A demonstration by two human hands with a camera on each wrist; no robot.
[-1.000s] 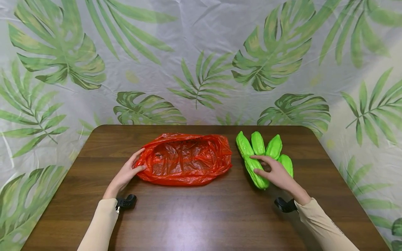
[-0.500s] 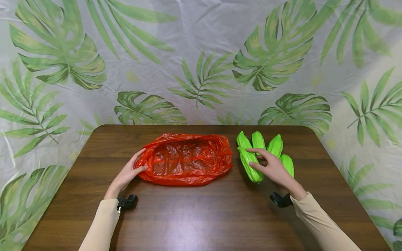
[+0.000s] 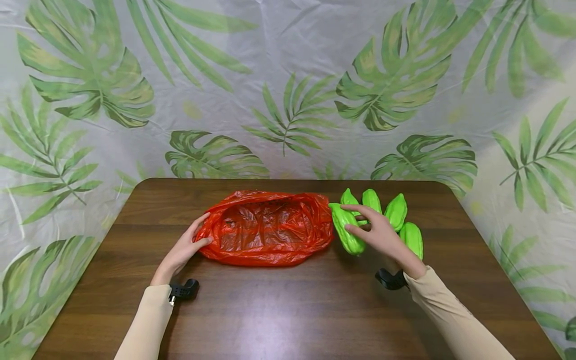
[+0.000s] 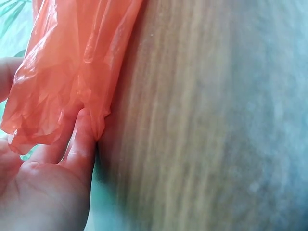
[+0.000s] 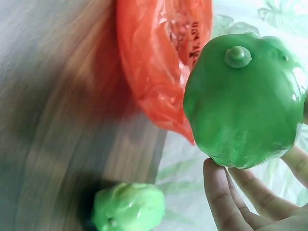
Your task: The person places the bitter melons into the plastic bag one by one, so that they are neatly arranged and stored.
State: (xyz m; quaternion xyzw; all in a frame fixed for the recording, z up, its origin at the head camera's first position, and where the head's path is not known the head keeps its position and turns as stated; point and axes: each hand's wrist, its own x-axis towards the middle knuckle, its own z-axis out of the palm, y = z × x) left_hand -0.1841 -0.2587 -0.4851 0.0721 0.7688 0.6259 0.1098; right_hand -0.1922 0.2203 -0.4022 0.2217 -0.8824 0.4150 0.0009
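Observation:
A red plastic bag [image 3: 265, 257] lies on the table, its mouth spread open upward. My left hand [image 3: 182, 250] holds its left end, thumb in front and fingers behind. In the left wrist view the thin bag [image 4: 72, 62] hangs in folds between the thumb and the other fingers [image 4: 79, 149]. My right hand [image 3: 380, 232] grips a bright green, ridged bitter melon [image 3: 345, 231] between thumb and fingers, beside the bag's right end. Its rounded stem end [image 5: 240, 106] faces the right wrist camera, with fingers [image 5: 219, 192] around its far side.
Several more green bitter melons [image 3: 396, 212] lie at the back right, one [image 3: 411, 239] partly behind my right wrist. The brown wooden table [image 3: 279, 310] ends at a leaf-print cloth [image 3: 288, 60] behind. Each wrist wears a black camera mount [image 3: 184, 290].
My right hand has lifted the bitter melon off the group and carried it left, up to the bag's right edge. My left hand stays at the bag's left end.

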